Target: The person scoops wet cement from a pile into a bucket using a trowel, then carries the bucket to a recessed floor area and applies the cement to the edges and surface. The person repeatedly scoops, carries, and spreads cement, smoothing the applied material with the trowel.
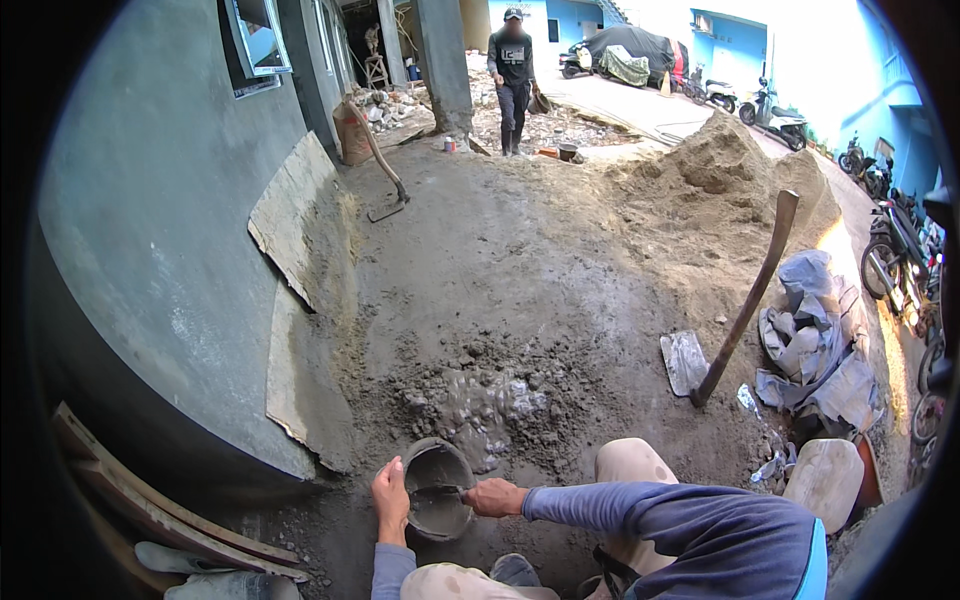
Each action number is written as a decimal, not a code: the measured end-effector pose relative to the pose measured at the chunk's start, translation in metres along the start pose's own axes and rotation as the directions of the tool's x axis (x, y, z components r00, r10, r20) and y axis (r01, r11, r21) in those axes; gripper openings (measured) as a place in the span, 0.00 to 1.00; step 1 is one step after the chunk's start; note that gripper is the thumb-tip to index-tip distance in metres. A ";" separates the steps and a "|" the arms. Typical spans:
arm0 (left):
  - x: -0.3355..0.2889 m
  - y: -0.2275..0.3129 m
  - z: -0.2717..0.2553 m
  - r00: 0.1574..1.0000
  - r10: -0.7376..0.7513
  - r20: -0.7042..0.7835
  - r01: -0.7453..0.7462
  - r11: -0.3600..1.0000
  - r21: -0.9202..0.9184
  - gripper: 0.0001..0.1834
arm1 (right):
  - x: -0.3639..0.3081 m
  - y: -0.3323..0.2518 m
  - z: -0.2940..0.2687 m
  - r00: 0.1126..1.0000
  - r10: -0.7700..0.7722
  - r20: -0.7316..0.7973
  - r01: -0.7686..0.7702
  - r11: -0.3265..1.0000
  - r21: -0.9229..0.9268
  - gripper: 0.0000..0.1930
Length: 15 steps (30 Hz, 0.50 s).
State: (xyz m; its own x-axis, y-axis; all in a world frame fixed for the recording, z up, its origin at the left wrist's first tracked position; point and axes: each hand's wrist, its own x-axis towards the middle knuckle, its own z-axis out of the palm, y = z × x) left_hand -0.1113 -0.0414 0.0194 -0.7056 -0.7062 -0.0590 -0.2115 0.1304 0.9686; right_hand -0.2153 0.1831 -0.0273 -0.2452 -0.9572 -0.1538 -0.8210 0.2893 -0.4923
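Between my knees stands a round dark bucket, tilted, with grey wet residue inside. My left hand grips its left rim, with the fingers along the outer side. In my closed right hand is the handle of a trowel. The trowel reaches over the right rim into the bucket, and its blade is hard to make out there. Just beyond the bucket lies a heap of lumpy wet mortar, with a shiny watery patch in its middle.
A hoe stands handle-up at right, near crumpled sacks and a pale jerrycan. Another hoe lies farther off at left. Boards lean on the wall. Beyond are a sand heap and a standing person.
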 end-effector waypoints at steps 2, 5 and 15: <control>-0.004 0.002 -0.003 1.000 -0.019 -0.001 0.019 0.999 -0.049 0.21 | 0.006 0.012 -0.004 0.993 0.059 0.101 -0.062 0.997 0.035 0.14; -0.009 0.003 -0.007 1.000 0.030 0.003 -0.030 0.999 0.019 0.21 | 0.015 0.029 -0.008 0.964 -0.185 0.192 0.112 0.935 0.337 0.15; -0.015 0.004 -0.018 0.992 0.025 -0.126 -0.031 0.998 -0.046 0.23 | -0.011 0.031 -0.025 0.818 -0.226 0.528 -0.515 0.119 0.849 0.20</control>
State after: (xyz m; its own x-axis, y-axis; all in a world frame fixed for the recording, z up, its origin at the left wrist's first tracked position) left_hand -0.0895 -0.0431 0.0290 -0.6196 -0.7849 -0.0037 -0.1579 0.1200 0.9801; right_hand -0.2509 0.2028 -0.0192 0.2573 -0.8458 -0.4673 0.4667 0.5323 -0.7063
